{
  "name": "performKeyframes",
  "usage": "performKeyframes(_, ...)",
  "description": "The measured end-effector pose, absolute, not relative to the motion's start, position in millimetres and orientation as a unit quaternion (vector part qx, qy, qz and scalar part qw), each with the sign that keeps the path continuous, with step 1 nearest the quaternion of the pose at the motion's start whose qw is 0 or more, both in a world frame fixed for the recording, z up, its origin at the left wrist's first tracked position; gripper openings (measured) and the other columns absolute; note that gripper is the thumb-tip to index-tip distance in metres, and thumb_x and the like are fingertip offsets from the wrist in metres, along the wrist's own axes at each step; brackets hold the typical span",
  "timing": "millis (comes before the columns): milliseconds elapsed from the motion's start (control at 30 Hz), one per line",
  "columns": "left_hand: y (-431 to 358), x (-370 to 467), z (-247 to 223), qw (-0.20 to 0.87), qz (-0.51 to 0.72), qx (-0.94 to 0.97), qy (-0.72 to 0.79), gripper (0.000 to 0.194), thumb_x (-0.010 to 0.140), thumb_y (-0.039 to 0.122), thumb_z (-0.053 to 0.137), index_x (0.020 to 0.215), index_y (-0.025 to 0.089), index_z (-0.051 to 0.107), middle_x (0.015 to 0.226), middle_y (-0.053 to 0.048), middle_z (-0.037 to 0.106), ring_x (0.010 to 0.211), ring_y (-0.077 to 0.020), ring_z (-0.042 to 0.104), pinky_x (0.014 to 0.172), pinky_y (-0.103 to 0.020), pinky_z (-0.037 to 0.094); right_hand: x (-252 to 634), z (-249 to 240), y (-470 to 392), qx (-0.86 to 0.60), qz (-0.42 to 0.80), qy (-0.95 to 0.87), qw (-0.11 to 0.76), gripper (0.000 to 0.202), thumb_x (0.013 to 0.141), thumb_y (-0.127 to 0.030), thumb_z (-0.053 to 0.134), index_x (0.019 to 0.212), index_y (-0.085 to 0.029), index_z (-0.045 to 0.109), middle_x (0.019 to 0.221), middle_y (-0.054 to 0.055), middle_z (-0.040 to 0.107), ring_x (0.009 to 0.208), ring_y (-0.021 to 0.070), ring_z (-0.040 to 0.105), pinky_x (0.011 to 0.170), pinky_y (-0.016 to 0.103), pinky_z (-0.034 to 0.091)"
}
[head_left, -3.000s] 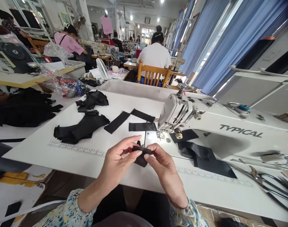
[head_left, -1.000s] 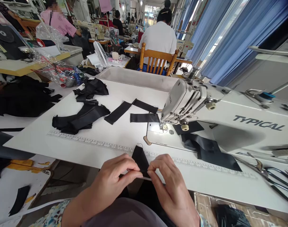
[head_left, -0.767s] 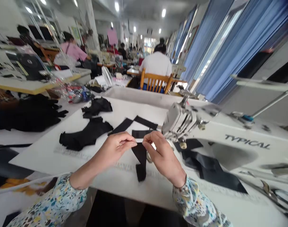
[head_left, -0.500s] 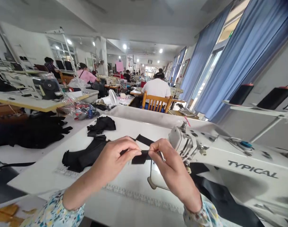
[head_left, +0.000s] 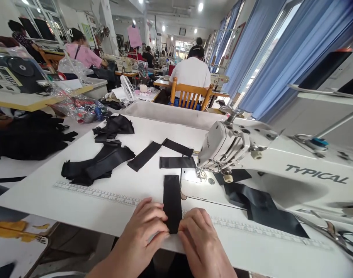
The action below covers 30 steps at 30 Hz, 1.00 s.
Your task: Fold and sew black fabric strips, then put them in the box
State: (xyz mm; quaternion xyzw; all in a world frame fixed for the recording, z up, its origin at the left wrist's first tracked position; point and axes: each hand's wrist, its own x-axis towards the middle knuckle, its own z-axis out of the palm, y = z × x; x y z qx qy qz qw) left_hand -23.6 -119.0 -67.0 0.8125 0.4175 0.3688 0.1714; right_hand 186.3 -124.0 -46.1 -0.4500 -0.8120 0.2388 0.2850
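In the head view, a flat black strip [head_left: 172, 199] is held at the near edge of the white desk [head_left: 153, 129], its length pointed away toward the far side and laid across the ruler [head_left: 92, 194]. Its near left corner is pinched between the thumb and fingers of the left hand [head_left: 144, 233], and its near right corner is gripped likewise by the closed fingers of the right hand [head_left: 201, 241]. Just beyond the strip's far end, a crosswise black piece [head_left: 176, 162] is seen, its right end set close to the needle area of the sewing machine [head_left: 269, 162]. Farther off, two slanted black pieces [head_left: 145, 156] are placed with their ends meeting. To the left, black fabric is heaped in a near pile [head_left: 99, 164] and a far pile [head_left: 115, 126]. On the right, a larger black cloth [head_left: 266, 204] is spread below the machine's arm, and scissors [head_left: 333, 233] are placed near the right edge, partly cut off. Beyond the desk, a wooden chair [head_left: 190, 92] is occupied by a person in a white top [head_left: 192, 71], seen from behind.
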Motion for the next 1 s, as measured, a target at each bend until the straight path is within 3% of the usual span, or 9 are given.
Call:
performKeyframes(200,-120,-23,-66,0.182,0.359,0.802,0.441,0.022,0.099,0.008,0.053,0.09,0.024,0.065,0.098,-0.001,0.067,0.113,-0.0209,0.062,0.117,-0.051,0.036,187,-45,-122,-0.468,0.236,-0.806,0.274,0.017,0.1,-0.01,0.048,0.088,-0.022,0.052,0.094,0.004,0.056,0.088,0.0205,0.052,0.076,0.038,0.049)
performKeyframes(300,-119,-21,-66,0.169,0.364,0.802,0.442,0.016,0.096,0.011,0.06,0.101,0.025,0.065,0.1,-0.001,0.068,0.11,-0.022,0.063,0.117,-0.052,0.037,187,-43,-121,-0.464,0.235,-0.805,0.287,0.018,0.101,-0.01,0.047,0.087,-0.022,0.051,0.091,0.004,0.056,0.085,0.0196,0.053,0.074,0.036,0.049)
performKeyframes(400,-117,-16,-65,0.166,0.389,0.8,0.426,0.027,0.092,0.007,0.062,0.112,0.025,0.062,0.102,-0.002,0.069,0.106,-0.0213,0.065,0.116,-0.05,0.039,186,-42,-119,-0.457,0.235,-0.801,0.307,0.019,0.1,-0.009,0.046,0.088,-0.022,0.051,0.091,0.004,0.056,0.085,0.0197,0.054,0.072,0.034,0.05)
performKeyframes(500,-113,-10,-63,0.206,0.416,0.787,0.406,0.03,0.093,0.002,0.056,0.111,0.024,0.063,0.099,-0.002,0.069,0.098,-0.018,0.066,0.098,-0.036,0.054,185,-41,-117,-0.455,0.24,-0.795,0.323,0.018,0.1,-0.01,0.046,0.09,-0.023,0.052,0.091,0.004,0.057,0.086,0.02,0.054,0.071,0.034,0.05)
performKeyframes(600,-109,-9,-60,0.255,0.43,0.767,0.402,0.03,0.093,0.001,0.055,0.108,0.024,0.065,0.095,-0.002,0.068,0.091,-0.0156,0.066,0.078,-0.025,0.057,184,-40,-115,-0.461,0.258,-0.785,0.324,0.018,0.101,-0.011,0.046,0.09,-0.023,0.053,0.092,0.004,0.057,0.088,0.0203,0.054,0.074,0.035,0.049)
performKeyframes(767,-107,-11,-52,0.3,0.428,0.733,0.434,0.033,0.09,0.005,0.065,0.115,0.025,0.069,0.101,-0.002,0.07,0.094,-0.0157,0.068,0.085,-0.026,0.057,185,-37,-115,-0.48,0.305,-0.749,0.341,0.015,0.103,-0.016,0.047,0.095,-0.024,0.056,0.099,0.003,0.059,0.099,0.0211,0.053,0.087,0.038,0.047)
performKeyframes(1000,-107,-8,-46,0.346,0.43,0.693,0.464,0.032,0.091,0.009,0.066,0.118,0.026,0.071,0.096,0.0,0.071,0.087,-0.0133,0.068,0.081,-0.022,0.056,186,-39,-117,-0.484,0.366,-0.704,0.369,0.016,0.102,-0.017,0.052,0.111,-0.028,0.059,0.109,0.001,0.062,0.106,0.0195,0.057,0.091,0.035,0.048)
